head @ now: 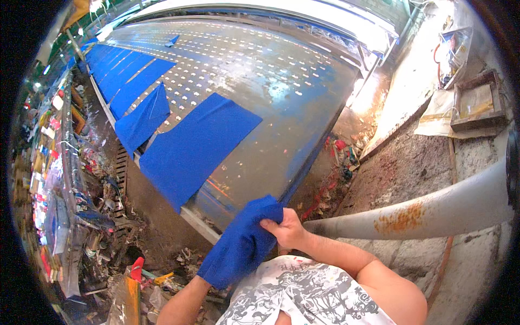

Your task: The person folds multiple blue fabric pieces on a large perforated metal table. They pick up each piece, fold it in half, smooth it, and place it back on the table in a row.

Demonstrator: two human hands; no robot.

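Observation:
My right hand (291, 230) pinches the edge of a piece of blue fabric (243, 239) between thumb and fingers, just in front of my body. The fabric drapes over my left hand and hides it; only the left wrist and forearm (187, 298) show below. Beyond it stretches a long, worn table (243, 172). Closest on its left side lies a flat blue fabric piece (199, 142). Next to that is another blue piece (146, 115) with a folded corner. Farther along, several blue panels (132, 77) lie in a row.
Rows of small white marks dot the far tabletop. A thick grey pipe (406, 207) with a rust patch extends at my right. A wooden frame (479, 103) rests at the far right. Debris (105, 199) litters the floor left of the table, beside a crowded rack (53, 162).

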